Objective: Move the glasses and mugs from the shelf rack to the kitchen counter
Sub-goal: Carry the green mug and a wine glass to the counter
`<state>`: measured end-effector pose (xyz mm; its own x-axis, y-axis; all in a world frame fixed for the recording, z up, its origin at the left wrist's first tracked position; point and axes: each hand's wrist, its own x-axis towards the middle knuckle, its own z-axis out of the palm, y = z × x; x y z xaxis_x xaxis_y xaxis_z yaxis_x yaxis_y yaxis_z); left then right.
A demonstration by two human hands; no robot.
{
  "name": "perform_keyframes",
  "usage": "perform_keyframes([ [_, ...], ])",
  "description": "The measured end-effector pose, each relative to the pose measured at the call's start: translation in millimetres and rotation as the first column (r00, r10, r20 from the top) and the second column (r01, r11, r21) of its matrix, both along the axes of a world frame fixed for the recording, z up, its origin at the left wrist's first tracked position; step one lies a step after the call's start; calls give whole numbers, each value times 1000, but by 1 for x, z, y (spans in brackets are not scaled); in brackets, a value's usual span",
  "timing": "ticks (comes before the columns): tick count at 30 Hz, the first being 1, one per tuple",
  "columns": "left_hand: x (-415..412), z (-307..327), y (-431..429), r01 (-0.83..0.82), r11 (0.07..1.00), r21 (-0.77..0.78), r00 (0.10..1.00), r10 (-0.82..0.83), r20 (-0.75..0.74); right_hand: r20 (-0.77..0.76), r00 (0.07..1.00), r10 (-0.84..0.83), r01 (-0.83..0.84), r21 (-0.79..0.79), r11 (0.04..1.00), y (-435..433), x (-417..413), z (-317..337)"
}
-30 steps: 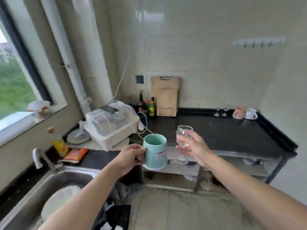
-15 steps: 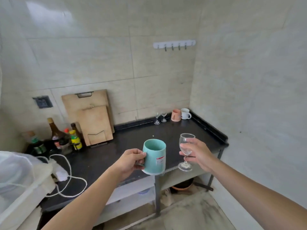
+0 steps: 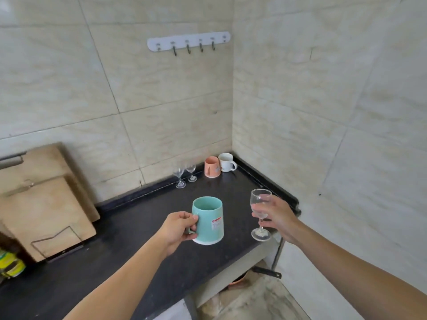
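My left hand (image 3: 176,228) grips the handle of a teal mug (image 3: 208,220) and holds it upright above the black kitchen counter (image 3: 129,236). A clear wine glass (image 3: 260,214) is held upright in my right hand (image 3: 278,217), fingers round its bowl and stem, over the counter's right front part. At the counter's far corner stand two small wine glasses (image 3: 184,173), a pink mug (image 3: 212,166) and a white mug (image 3: 226,162). The shelf rack is out of view.
Two wooden cutting boards (image 3: 44,204) lean on the tiled wall at the left, with a yellow-labelled bottle (image 3: 10,265) beside them. A white hook rail (image 3: 189,41) hangs on the wall. A raised black lip edges the counter's back and right sides.
The view has swung right and come closer to the counter. Both hands, still holding the mug and the glass, now hover over the counter's surface rather than in front of its edge.
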<state>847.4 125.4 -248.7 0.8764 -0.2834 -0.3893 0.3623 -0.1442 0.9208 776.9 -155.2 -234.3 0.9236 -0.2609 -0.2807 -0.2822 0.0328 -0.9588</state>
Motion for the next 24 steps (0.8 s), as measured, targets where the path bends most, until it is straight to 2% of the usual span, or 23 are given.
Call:
perform_keyframes([
  [7,103,-18,-63,-121,992,18,992,122,-40,-17,995,103,-103,-14,995,-58,131,-18],
  [14,180,-46,-85,-209,976,56,972,214,-98,-107,984,141,-150,-80,985,-77,227,-51],
  [24,315,-131,-136,-128,979,158,978,151,-143,-221,975,-30,-24,-240,970,-109,364,-129],
])
